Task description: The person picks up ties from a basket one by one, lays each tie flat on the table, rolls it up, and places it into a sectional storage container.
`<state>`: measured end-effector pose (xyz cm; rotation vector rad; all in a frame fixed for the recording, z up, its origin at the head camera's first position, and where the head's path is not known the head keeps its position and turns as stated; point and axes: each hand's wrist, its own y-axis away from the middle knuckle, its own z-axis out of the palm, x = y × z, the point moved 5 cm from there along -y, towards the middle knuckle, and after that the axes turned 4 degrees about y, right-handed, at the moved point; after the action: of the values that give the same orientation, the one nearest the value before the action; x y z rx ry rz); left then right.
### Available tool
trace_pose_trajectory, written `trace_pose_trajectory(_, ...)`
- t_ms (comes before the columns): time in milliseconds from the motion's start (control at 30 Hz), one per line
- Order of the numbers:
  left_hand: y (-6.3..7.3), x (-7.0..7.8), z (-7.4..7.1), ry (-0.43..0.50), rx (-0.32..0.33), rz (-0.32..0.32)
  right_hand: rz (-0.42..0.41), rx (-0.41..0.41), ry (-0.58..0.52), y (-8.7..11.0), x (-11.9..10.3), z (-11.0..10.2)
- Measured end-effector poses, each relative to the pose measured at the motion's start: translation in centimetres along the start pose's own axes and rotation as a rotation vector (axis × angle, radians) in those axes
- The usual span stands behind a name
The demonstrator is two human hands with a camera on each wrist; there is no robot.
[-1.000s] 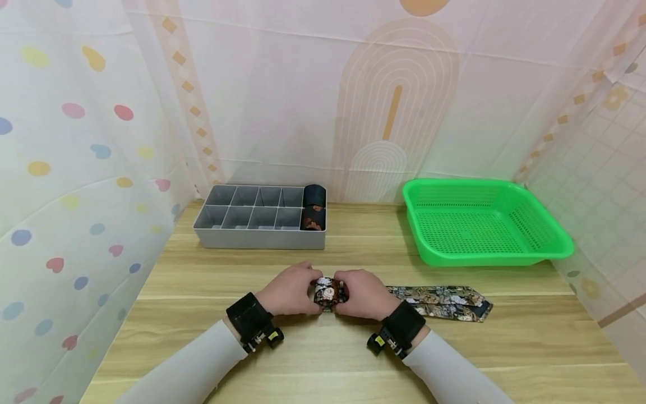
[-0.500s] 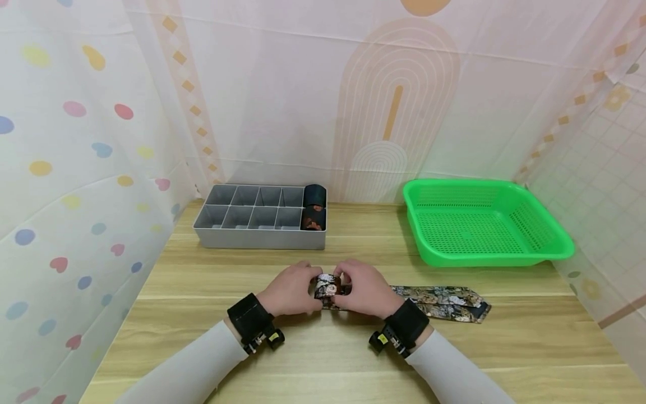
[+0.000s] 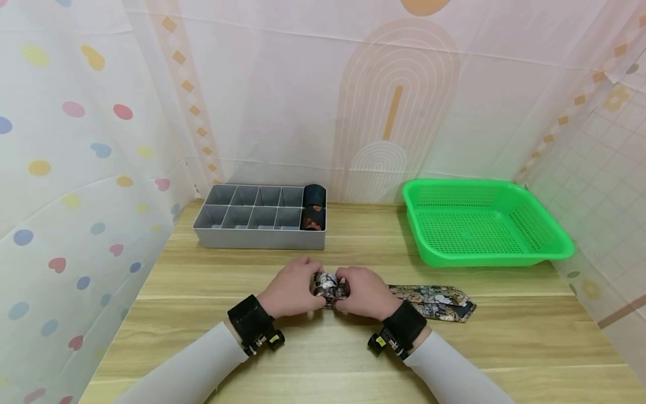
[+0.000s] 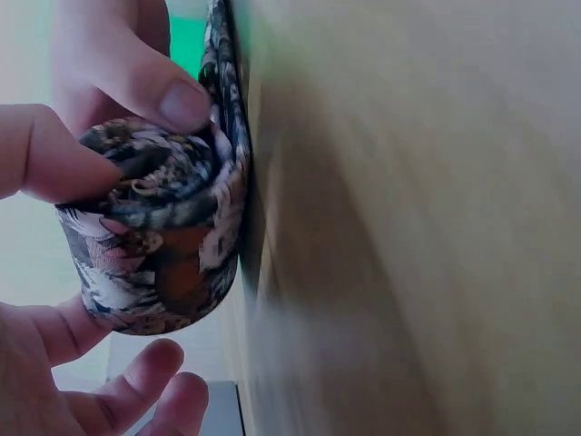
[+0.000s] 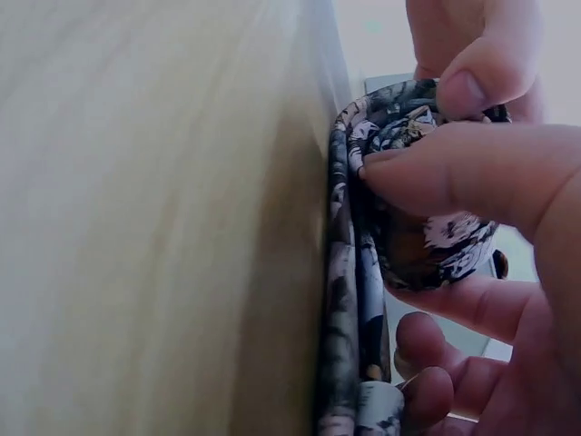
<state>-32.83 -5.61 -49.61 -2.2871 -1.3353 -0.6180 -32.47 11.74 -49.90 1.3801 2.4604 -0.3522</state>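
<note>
A floral necktie lies on the table, its near end wound into a roll and its flat tail stretching to the right. My left hand grips the roll from the left, with the thumb on the coiled edge in the left wrist view. From the right, my right hand pinches the same roll, its thumb at the inner layers where the strip feeds in. In the left wrist view the coil stands on its edge, its spiral layers showing.
A grey divided box stands at the back left. Its rightmost compartments hold a dark rolled tie and a black-and-orange rolled tie. A green perforated basket sits at the back right. Patterned curtains border the table.
The tie's tail end has slid left toward my hands as the roll turned. My right hand lifted its fingers slightly, shifted, and came back against the roll; my left hand stayed nearly in place.
</note>
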Motion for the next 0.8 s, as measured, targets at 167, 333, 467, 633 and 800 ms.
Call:
trace_pose_trajectory(167,0.1,0.5,0.1,0.007,-0.001,0.026,-0.002,-0.008,-0.008,-0.1,0.1,0.2)
trace_pose_trajectory(333,0.0,0.7,0.2,0.015,-0.019,0.051,0.001,-0.015,-0.011,-0.1,0.1,0.2)
trace_pose_trajectory(467,-0.1,0.0,0.5,-0.019,-0.090,0.051,0.001,-0.011,-0.015,-0.1,0.2,0.3)
trace_pose_trajectory(633,-0.1,-0.4,0.7,0.000,-0.153,0.045,0.002,-0.014,-0.011,-0.1,0.2,0.4)
trace_pose_trajectory(800,0.0,-0.2,0.6,0.017,-0.125,0.058,0.008,-0.016,-0.008,-0.1,0.2,0.6)
